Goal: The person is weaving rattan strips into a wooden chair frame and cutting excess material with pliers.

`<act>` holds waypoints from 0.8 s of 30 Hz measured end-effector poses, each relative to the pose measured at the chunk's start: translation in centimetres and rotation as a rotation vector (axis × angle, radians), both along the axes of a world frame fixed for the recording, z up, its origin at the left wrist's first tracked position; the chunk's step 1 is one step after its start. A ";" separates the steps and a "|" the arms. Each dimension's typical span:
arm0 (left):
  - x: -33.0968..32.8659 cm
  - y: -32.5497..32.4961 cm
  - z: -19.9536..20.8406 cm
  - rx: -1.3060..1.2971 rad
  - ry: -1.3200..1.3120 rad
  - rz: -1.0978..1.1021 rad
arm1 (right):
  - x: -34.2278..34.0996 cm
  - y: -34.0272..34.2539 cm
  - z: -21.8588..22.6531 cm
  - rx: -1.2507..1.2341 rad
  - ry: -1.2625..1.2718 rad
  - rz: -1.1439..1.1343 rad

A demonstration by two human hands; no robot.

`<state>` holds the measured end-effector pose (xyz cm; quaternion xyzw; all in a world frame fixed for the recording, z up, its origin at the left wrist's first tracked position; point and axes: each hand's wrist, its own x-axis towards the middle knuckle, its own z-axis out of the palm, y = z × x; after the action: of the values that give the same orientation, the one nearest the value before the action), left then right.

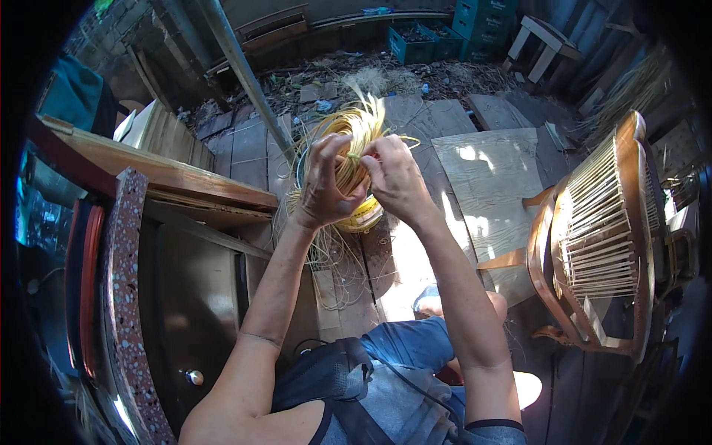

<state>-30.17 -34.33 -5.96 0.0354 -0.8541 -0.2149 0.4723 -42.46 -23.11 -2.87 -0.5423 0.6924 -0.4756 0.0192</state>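
Observation:
A coiled bundle of yellowish cane strips (360, 127) rises in front of me, its loose ends sticking up at the far side. My left hand (324, 184) curls around the near left of the bundle, thumb low and fingers bent over it. Against its right side, my right hand (397, 178) pinches a strip by a small greenish knot or wrap between the hands. Beneath both hands stands a yellow bucket (363, 216), partly hidden by them. Thin loose strands (330, 267) trail over the floorboards to its left.
At right stands a wooden chair (629, 245) strung with pale cane strips. A thin plywood sheet (486, 200) lies on the plank floor. To the left are wooden boards (178, 167), a speckled slab edge (126, 297) and a dark cabinet door (196, 297). Green crates (410, 46) stand at the back.

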 end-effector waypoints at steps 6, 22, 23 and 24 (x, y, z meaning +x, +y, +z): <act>0.5 0.9 -2.4 0.497 -0.558 0.211 | 0.6 0.0 -1.6 -0.076 -0.025 -0.068; 1.7 -1.6 -3.7 1.008 -0.007 -0.332 | 1.7 -1.7 0.2 -0.157 0.235 0.006; 1.5 -1.2 -3.2 1.009 -0.012 -0.339 | 1.4 -2.2 0.5 -0.080 0.311 0.036; 1.4 -0.6 -2.6 0.999 -0.063 -0.317 | 0.3 -2.5 -0.1 0.035 0.369 -0.054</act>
<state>-28.78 -34.90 -8.54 0.1330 -0.6561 -0.6637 0.3336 -42.17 -25.65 -2.95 -0.6010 0.7066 -0.3564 -0.1117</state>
